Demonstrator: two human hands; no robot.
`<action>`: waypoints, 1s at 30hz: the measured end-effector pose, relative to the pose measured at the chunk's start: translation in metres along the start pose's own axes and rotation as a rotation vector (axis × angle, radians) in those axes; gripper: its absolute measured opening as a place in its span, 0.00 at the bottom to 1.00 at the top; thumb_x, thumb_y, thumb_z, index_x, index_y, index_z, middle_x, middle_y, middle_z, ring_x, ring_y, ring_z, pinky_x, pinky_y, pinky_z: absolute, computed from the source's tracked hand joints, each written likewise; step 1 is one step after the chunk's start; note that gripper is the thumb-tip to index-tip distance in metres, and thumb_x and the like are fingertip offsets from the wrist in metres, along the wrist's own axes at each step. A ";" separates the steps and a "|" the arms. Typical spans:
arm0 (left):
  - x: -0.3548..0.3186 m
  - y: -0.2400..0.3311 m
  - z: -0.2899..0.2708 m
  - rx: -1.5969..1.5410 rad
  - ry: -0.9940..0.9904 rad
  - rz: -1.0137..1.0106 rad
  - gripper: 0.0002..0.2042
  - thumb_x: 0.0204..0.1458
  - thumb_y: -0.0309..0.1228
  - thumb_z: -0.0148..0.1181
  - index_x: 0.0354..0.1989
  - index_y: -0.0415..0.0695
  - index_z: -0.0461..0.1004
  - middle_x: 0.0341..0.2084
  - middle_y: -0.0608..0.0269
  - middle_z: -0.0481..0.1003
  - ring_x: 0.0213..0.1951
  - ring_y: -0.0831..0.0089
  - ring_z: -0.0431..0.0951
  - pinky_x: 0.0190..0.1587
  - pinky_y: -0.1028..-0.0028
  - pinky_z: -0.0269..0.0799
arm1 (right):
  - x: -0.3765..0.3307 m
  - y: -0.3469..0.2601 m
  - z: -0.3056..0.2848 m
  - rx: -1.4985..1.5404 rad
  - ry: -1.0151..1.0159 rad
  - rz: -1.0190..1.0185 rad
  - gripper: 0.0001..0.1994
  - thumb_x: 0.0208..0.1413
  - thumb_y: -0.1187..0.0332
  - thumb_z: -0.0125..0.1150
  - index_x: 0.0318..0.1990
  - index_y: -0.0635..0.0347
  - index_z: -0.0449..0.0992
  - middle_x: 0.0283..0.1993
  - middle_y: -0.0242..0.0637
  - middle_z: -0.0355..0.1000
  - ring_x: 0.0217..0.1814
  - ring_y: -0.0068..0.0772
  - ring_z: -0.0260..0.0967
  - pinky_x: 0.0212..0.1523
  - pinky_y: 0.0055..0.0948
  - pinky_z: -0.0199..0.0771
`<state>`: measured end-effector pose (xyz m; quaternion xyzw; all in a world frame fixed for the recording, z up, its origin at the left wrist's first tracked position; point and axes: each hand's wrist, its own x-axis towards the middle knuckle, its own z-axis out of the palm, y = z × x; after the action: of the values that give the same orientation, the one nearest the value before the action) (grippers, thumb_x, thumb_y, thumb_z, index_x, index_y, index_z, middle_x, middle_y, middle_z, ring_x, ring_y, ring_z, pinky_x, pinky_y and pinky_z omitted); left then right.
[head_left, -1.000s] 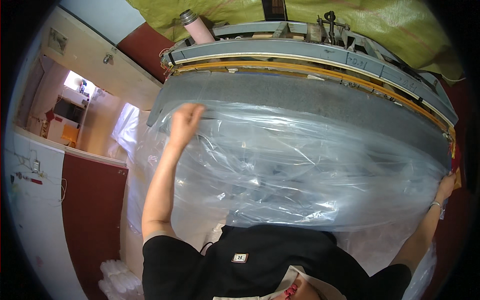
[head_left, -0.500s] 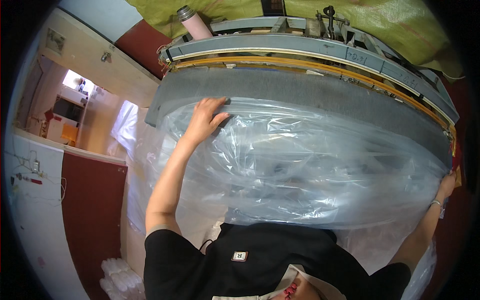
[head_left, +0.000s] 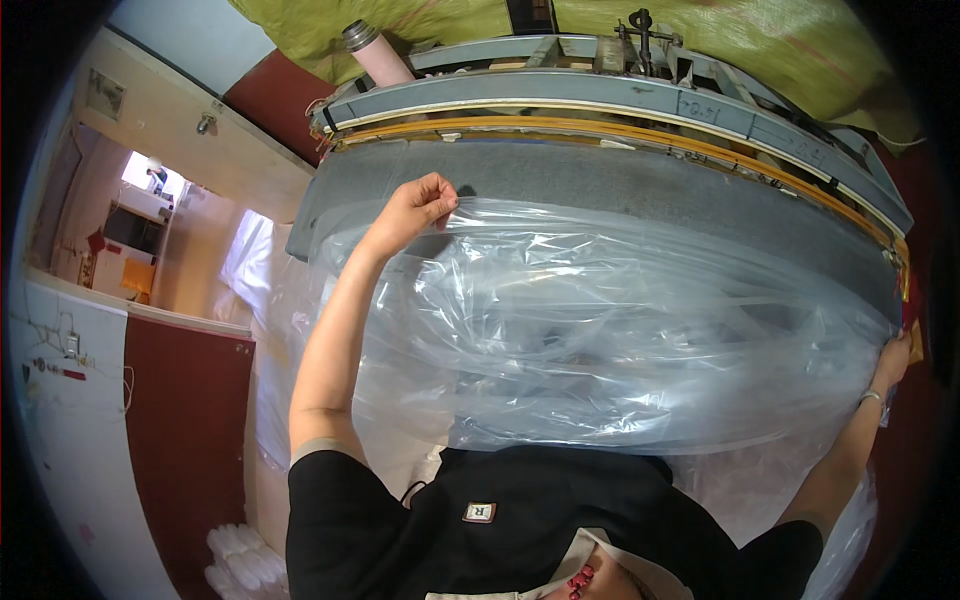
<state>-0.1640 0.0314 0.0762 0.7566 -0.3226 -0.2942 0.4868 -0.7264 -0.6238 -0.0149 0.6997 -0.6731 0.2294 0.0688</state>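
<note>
The clear plastic sheet lies lengthwise across the grey surface, its long axis running left to right. The left hand pinches its far left edge; the right hand is at the right end, grip unclear.

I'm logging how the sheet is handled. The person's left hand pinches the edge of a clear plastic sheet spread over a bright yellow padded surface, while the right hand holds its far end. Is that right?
Not quite. In the head view the padded surface under the clear plastic sheet is dark grey, not bright yellow. The rest holds: the left hand pinches the sheet's edge and the right hand holds its far end.
</note>
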 end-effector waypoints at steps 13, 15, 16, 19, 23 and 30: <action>0.004 -0.022 0.039 0.716 0.439 0.217 0.08 0.42 0.28 0.59 0.29 0.40 0.69 0.25 0.56 0.73 0.29 0.57 0.73 0.32 0.64 0.67 | 0.002 0.047 -0.002 0.371 0.347 0.136 0.22 0.54 0.50 0.44 0.45 0.58 0.71 0.45 0.47 0.69 0.46 0.51 0.65 0.45 0.40 0.64; 0.003 -0.017 0.039 0.726 0.421 0.151 0.07 0.42 0.28 0.58 0.27 0.40 0.69 0.26 0.56 0.72 0.30 0.57 0.72 0.33 0.64 0.67 | 0.000 0.053 -0.008 0.413 0.389 0.137 0.21 0.54 0.51 0.46 0.45 0.59 0.71 0.45 0.47 0.69 0.46 0.50 0.66 0.46 0.39 0.64; 0.003 -0.015 0.039 0.742 0.405 0.082 0.07 0.42 0.29 0.58 0.26 0.41 0.69 0.27 0.57 0.72 0.31 0.57 0.72 0.34 0.64 0.67 | -0.002 0.055 -0.012 0.459 0.426 0.137 0.21 0.53 0.52 0.47 0.44 0.60 0.71 0.45 0.46 0.69 0.46 0.49 0.66 0.46 0.38 0.64; 0.007 -0.010 0.030 0.885 0.464 0.334 0.06 0.41 0.28 0.58 0.26 0.41 0.70 0.28 0.55 0.71 0.33 0.56 0.70 0.36 0.64 0.66 | 0.010 0.068 -0.019 0.412 0.450 0.052 0.21 0.54 0.52 0.47 0.45 0.61 0.71 0.44 0.45 0.70 0.45 0.46 0.67 0.46 0.36 0.65; 0.053 0.002 -0.017 0.397 0.861 0.457 0.07 0.49 0.30 0.50 0.27 0.39 0.69 0.22 0.60 0.70 0.26 0.69 0.69 0.31 0.71 0.65 | 0.093 0.109 -0.050 1.453 0.084 -0.141 0.16 0.56 0.63 0.43 0.42 0.64 0.72 0.42 0.40 0.71 0.42 0.32 0.68 0.44 0.31 0.67; 0.082 -0.039 -0.063 0.340 1.072 0.350 0.12 0.52 0.34 0.46 0.24 0.37 0.64 0.19 0.62 0.65 0.25 0.76 0.61 0.31 0.76 0.61 | 0.002 -0.110 0.005 0.447 0.366 -0.215 0.13 0.54 0.60 0.48 0.35 0.63 0.70 0.32 0.51 0.70 0.37 0.54 0.67 0.38 0.42 0.65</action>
<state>-0.0578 0.0149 0.0512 0.8027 -0.1940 0.2701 0.4950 -0.6187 -0.6186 0.0054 0.7119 -0.5044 0.4853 0.0569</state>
